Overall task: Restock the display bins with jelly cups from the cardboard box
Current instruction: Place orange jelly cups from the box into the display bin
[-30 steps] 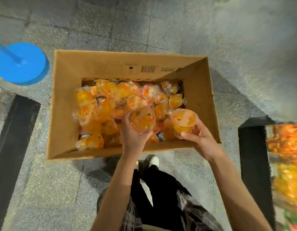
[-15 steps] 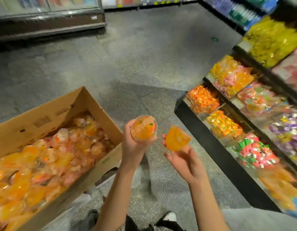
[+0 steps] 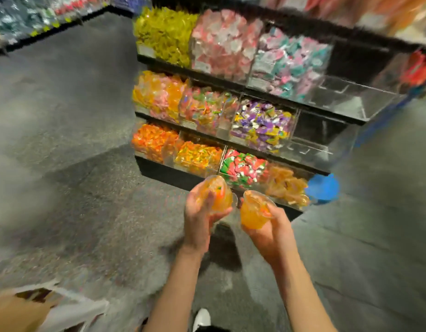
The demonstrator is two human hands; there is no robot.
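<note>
Both hands, left hand [image 3: 199, 213] and right hand [image 3: 270, 232], each grip a jelly cup [image 3: 221, 196] short of the bin [image 3: 287, 188] edge.

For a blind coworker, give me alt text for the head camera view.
Left hand and right hand each hold an orange jelly cup before a tiered display of candy bins; a cardboard box corner shows lower left.
</note>
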